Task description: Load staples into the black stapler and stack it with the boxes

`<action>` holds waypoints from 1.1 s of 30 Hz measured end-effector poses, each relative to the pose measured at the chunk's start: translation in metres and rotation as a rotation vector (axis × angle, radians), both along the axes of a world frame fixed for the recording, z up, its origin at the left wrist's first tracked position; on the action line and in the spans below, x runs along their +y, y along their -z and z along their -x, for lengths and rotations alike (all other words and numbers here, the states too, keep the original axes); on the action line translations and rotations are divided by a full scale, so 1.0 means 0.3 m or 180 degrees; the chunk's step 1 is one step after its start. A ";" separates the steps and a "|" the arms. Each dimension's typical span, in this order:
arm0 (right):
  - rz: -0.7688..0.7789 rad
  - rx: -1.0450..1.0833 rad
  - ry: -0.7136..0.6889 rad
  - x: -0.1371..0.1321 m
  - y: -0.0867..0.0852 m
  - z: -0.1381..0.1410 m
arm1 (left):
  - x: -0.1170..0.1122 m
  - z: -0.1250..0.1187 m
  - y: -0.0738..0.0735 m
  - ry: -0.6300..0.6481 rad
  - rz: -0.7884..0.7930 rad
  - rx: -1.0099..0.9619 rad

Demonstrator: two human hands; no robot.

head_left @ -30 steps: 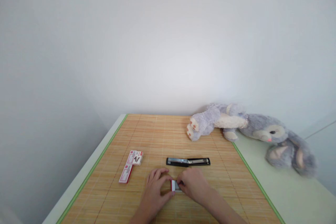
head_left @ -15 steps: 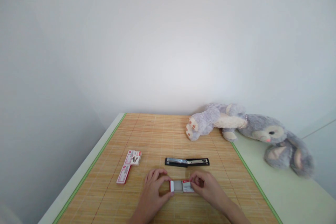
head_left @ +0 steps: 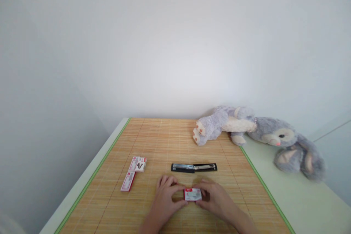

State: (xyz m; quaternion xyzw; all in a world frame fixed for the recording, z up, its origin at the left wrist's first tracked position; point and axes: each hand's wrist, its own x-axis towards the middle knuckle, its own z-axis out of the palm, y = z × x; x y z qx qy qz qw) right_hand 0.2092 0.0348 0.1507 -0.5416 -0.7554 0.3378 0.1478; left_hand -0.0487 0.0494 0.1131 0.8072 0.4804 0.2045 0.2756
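Observation:
A small red-and-white staple box (head_left: 193, 194) lies near the front of the bamboo mat, closed up into one short block. My left hand (head_left: 168, 198) pinches its left end between thumb and fingers. At the right end, my right hand (head_left: 215, 198) grips it the same way. Just beyond the hands is a black stapler (head_left: 194, 168), spread out flat with its metal magazine showing. What the box holds is hidden.
Several more red-and-white boxes (head_left: 128, 181) lie to the left, one small box (head_left: 140, 165) bearing a stapler picture. A grey plush rabbit (head_left: 238, 124) stretches across the back right, partly off the bamboo mat (head_left: 161, 139) onto the pale table (head_left: 309, 197). A wall rises behind.
The staple box's inner tray, pulled out to the left before, has slid inside the sleeve. My left hand has moved right, and my right hand now grips the box's right end.

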 end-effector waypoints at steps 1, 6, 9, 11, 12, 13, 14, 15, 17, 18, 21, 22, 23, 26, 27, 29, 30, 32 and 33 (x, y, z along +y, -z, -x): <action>-0.0048 0.0007 0.0048 -0.001 -0.002 0.008 | 0.001 -0.001 0.008 0.0011 -0.0029 -0.0019; -0.0321 0.0040 0.0180 0.001 0.000 0.043 | 0.064 0.046 0.056 -0.0819 -0.0406 -0.0222; -0.0461 0.0091 0.0058 0.014 0.005 0.071 | 0.150 0.071 0.059 -0.1089 -0.0576 -0.0187; -0.0596 0.0162 0.0007 0.032 0.004 0.088 | 0.199 0.074 0.050 -0.0867 -0.0518 -0.0131; -0.0673 0.0209 -0.0005 0.044 0.003 0.095 | 0.214 0.073 0.045 -0.0740 -0.0470 -0.0123; -0.0762 0.0256 0.0010 0.057 0.000 0.102 | 0.223 0.070 0.040 -0.0629 -0.0430 -0.0137; -0.0850 0.0298 0.0047 0.072 -0.003 0.107 | 0.224 0.067 0.036 -0.0537 -0.0397 -0.0164; -0.0924 0.0328 0.0093 0.086 -0.007 0.113 | 0.219 0.064 0.033 -0.0466 -0.0373 -0.0190; -0.1003 0.0352 0.0163 0.114 -0.013 0.122 | 0.194 0.059 0.031 -0.0382 -0.0362 -0.0224; -0.1013 0.0353 0.0176 0.125 -0.016 0.127 | 0.178 0.057 0.031 -0.0355 -0.0366 -0.0230; -0.0977 0.0315 0.0096 0.146 -0.016 0.141 | 0.133 0.052 0.033 -0.0345 -0.0383 -0.0233; -0.0959 0.0297 0.0060 0.149 -0.014 0.145 | 0.123 0.051 0.033 -0.0353 -0.0381 -0.0231; -0.0938 0.0285 0.0035 0.151 -0.011 0.149 | 0.117 0.050 0.032 -0.0363 -0.0376 -0.0227; -0.0864 0.0275 0.0035 0.155 -0.004 0.158 | 0.113 0.050 0.030 -0.0391 -0.0370 -0.0227; -0.0837 0.0262 0.0040 0.156 -0.003 0.160 | 0.115 0.050 0.030 -0.0396 -0.0371 -0.0227; -0.0782 0.0206 0.0041 0.158 -0.004 0.163 | 0.118 0.051 0.030 -0.0400 -0.0371 -0.0223; -0.0762 0.0173 0.0036 0.159 -0.006 0.163 | 0.119 0.052 0.030 -0.0400 -0.0368 -0.0217; -0.0754 0.0127 0.0021 0.159 -0.013 0.158 | 0.119 0.052 0.029 -0.0403 -0.0365 -0.0208; -0.0776 0.0113 0.0033 0.158 -0.017 0.153 | 0.118 0.052 0.028 -0.0405 -0.0365 -0.0205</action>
